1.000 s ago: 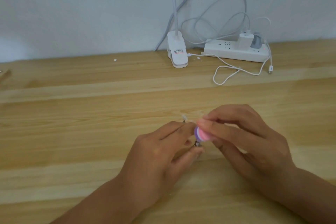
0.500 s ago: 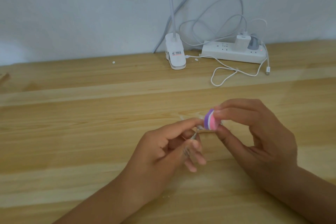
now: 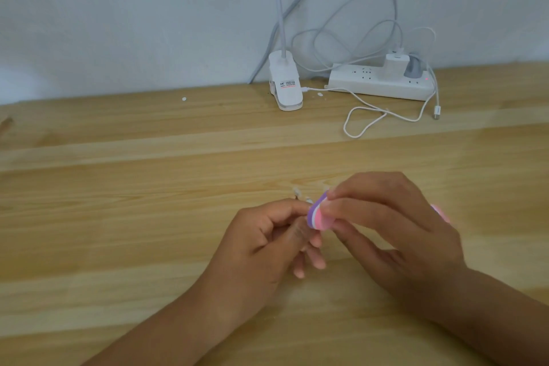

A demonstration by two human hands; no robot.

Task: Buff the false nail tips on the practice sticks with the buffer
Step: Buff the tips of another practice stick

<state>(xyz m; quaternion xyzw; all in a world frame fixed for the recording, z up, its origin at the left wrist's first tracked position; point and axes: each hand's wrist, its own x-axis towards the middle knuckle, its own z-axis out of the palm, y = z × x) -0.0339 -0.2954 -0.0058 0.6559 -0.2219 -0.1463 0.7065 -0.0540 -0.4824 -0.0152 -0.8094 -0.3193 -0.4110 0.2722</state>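
A pink, white and purple buffer is gripped in my right hand, fingers on top and thumb beneath; its far pink end pokes out past the knuckles. My left hand pinches a clear practice stick between thumb and forefinger, its nail tip hidden against the buffer's purple end. More clear nail tips lie on the wooden table just beyond my left fingers.
At the back against the wall stand a white clip lamp base and a white power strip with plugs. A loose white cable loops forward onto the table. Small white flecks lie near the wall.
The buffer end has shifted a little: up and right between the first two frames, then back down and left against the left fingertips. The left fingers have spread apart.
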